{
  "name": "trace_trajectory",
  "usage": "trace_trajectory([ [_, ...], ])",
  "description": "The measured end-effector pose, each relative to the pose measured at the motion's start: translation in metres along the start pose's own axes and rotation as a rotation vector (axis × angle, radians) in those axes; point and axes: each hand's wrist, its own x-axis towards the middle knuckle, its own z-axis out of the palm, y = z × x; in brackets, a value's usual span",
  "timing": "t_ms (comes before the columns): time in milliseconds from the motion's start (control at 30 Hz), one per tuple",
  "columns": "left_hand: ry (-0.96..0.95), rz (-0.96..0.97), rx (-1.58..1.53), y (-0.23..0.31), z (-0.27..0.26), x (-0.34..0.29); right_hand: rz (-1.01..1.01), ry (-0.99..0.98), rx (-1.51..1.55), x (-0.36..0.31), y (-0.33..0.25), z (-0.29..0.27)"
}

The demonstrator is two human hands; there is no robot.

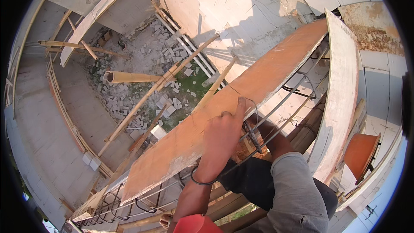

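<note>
Rubble-strewn ground (142,82) lay far below; left hand (222,140) gripped the orange form board (241,103), index finger up. Right hand (258,136) mostly hidden w/ rebar (280,103), grip unclear.

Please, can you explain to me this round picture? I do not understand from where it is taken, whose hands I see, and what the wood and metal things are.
A camera worn on a person's head took it, looking down; its wide lens bends straight edges. There is no machine, only the person's bare hands. The left hand rests on the edge of a long orange-brown board and pinches a thin wire. The right hand is mostly hidden among steel bars lying between that board and a whitish board. Far below are bamboo poles and rubble. An orange bucket sits at right.
</note>
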Motion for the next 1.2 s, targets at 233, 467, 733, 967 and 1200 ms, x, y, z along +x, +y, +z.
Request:
trace_trajectory([
  [233, 0.034, 0.010, 0.029, -0.006, 0.003, 0.004, 0.148, -0.630, -0.308, -0.114, -0.013, -0.077],
  [467, 0.052, 0.055, -0.067, -0.021, -0.016, 0.020, -0.537, -0.573, -1.053, -0.112, -0.013, -0.115],
  [733, 0.091, 0.131, -0.063, -0.028, -0.012, 0.024, -0.110, -0.677, -0.578, -0.129, -0.060, -0.139],
  [967, 0.052, 0.156, -0.002, -0.022, -0.004, 0.018, 0.050, -0.382, -0.796, -0.187, -0.148, -0.167],
  [1200, 0.045, 0.129, -0.017, -0.021, 0.000, 0.012, -0.087, -0.189, -0.912, -0.242, -0.199, -0.184],
])
